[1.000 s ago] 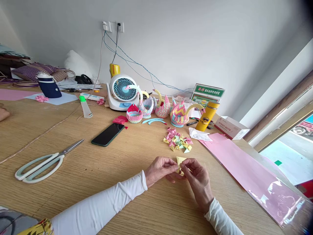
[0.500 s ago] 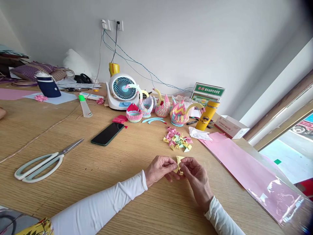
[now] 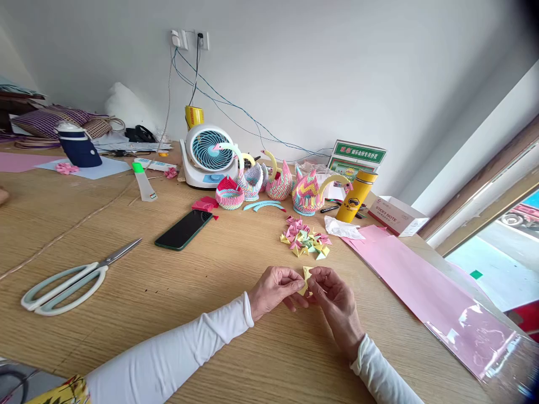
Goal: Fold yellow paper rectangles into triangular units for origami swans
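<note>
Both hands meet low over the wooden table [image 3: 177, 292], pinching a small folded yellow paper piece [image 3: 305, 277] between them. My left hand [image 3: 275, 290] grips its left side with thumb and fingers closed. My right hand [image 3: 334, 306] pinches its right side, fingers curled. Just beyond them lies a pile of folded pink, yellow and green paper pieces [image 3: 305, 242]. Several paper swans [image 3: 269, 185] stand further back.
Large scissors [image 3: 71, 278] lie at the left, a black phone [image 3: 184, 229] in the middle. A pink sheet [image 3: 421, 292] runs along the right edge. A small fan [image 3: 206, 154], a yellow bottle [image 3: 356, 197] and a sticky-note box [image 3: 396, 215] stand at the back.
The yellow paper has been folded smaller between my fingers; less of it shows above my hands. The hands stay in the same spot. The view has drifted slightly.
</note>
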A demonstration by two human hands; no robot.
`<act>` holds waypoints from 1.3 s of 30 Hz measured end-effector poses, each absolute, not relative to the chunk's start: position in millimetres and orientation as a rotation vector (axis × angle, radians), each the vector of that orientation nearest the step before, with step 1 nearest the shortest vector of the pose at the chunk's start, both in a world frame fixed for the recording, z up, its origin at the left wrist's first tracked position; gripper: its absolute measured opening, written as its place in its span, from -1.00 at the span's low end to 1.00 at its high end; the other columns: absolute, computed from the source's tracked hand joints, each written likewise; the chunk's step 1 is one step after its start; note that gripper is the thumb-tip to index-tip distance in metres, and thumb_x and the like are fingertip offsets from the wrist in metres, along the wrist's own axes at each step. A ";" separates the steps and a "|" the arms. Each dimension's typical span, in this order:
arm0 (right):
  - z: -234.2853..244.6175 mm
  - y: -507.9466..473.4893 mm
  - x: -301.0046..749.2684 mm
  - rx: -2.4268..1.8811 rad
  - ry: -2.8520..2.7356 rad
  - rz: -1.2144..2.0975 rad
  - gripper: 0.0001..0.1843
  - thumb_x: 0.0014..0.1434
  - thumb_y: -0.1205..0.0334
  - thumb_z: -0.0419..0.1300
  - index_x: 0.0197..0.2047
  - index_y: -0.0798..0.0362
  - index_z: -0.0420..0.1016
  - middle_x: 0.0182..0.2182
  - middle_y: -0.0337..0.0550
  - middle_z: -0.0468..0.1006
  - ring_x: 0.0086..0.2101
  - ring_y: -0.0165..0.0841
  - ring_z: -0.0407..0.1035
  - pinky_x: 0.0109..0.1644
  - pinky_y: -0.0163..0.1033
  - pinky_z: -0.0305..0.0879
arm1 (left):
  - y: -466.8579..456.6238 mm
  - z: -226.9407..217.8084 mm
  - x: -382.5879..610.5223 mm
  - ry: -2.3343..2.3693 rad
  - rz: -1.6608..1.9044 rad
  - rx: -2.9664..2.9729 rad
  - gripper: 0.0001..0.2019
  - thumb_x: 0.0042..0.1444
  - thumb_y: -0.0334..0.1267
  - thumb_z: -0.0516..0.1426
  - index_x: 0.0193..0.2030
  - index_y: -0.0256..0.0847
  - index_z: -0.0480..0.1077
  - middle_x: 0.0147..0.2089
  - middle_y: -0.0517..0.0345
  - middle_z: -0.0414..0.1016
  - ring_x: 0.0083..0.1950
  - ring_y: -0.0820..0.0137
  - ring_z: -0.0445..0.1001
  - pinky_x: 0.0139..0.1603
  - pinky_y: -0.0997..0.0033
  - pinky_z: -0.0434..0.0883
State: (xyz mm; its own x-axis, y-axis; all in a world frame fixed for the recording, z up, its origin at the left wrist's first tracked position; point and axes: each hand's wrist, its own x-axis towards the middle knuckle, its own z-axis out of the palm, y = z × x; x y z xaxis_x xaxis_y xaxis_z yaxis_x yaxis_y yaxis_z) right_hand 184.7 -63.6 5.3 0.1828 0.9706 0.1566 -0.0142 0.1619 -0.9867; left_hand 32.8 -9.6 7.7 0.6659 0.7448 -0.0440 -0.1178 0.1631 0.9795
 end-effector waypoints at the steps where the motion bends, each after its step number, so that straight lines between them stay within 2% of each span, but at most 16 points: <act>1: 4.4 -62.9 185.1 -1.159 -1.135 0.977 -0.67 0.02 0.02 0.31 -0.20 0.01 0.44 -0.42 -0.21 0.46 -0.48 -0.38 0.36 -0.43 -0.29 0.34 | -9.5 7.9 32.8 0.613 0.676 1.271 -0.63 0.00 -0.01 0.21 -0.29 -0.35 0.38 -0.40 0.02 0.53 -0.39 0.32 0.57 -0.53 0.54 0.40; 5: 0.9 -60.9 186.7 -1.163 -1.177 0.975 -0.64 0.01 0.01 0.31 -0.17 0.01 0.45 -0.42 -0.21 0.44 -0.50 -0.37 0.36 -0.43 -0.27 0.34 | -9.6 8.7 33.5 0.605 0.678 1.297 -0.61 -0.01 0.02 0.20 -0.30 -0.35 0.39 -0.38 0.02 0.53 -0.41 0.33 0.57 -0.57 0.56 0.38; 15: -0.5 -60.3 187.5 -1.148 -1.226 0.941 -0.73 0.09 0.05 0.26 -0.19 0.01 0.46 -0.44 -0.22 0.41 -0.49 -0.38 0.33 -0.42 -0.29 0.33 | -9.5 3.7 36.0 0.623 0.697 1.293 -0.59 -0.02 0.05 0.20 -0.33 -0.35 0.36 -0.43 0.09 0.48 -0.49 0.38 0.54 -0.64 0.59 0.30; 20: -1.0 -57.2 187.6 -1.192 -1.120 0.894 -0.69 0.05 0.00 0.28 -0.22 0.03 0.48 -0.42 -0.19 0.46 -0.52 -0.42 0.32 -0.49 -0.34 0.31 | -9.5 5.0 35.2 0.622 0.717 1.217 -0.57 -0.04 -0.03 0.24 -0.16 -0.30 0.30 -0.37 0.13 0.48 -0.45 0.37 0.55 -0.61 0.57 0.37; 23: -3.5 -55.8 189.0 -1.230 -1.089 0.882 -0.67 0.04 -0.04 0.27 -0.23 0.03 0.48 -0.40 -0.18 0.48 -0.51 -0.40 0.32 -0.53 -0.35 0.29 | -8.6 6.4 35.1 0.634 0.760 1.167 -0.57 -0.08 -0.09 0.28 -0.17 -0.29 0.27 -0.36 0.13 0.48 -0.40 0.36 0.55 -0.59 0.56 0.39; 32: -2.3 -60.0 191.1 -1.348 -1.415 0.694 -0.72 0.09 0.04 0.24 -0.23 0.07 0.47 -0.35 -0.11 0.48 -0.39 -0.33 0.36 -0.49 -0.35 0.27 | -7.6 7.0 33.6 0.640 0.827 1.192 -0.64 -0.07 -0.12 0.27 -0.26 -0.36 0.35 -0.36 0.08 0.48 -0.42 0.40 0.53 -0.59 0.58 0.39; 39: 0.4 -60.9 192.9 -1.429 -1.514 0.524 -0.80 0.19 0.12 0.12 -0.31 0.06 0.46 -0.44 -0.14 0.49 -0.44 -0.35 0.38 -0.48 -0.33 0.28 | -8.2 8.9 34.3 0.616 0.811 1.174 -0.67 0.00 -0.10 0.23 -0.26 -0.38 0.44 -0.34 0.07 0.46 -0.34 0.38 0.52 -0.55 0.58 0.44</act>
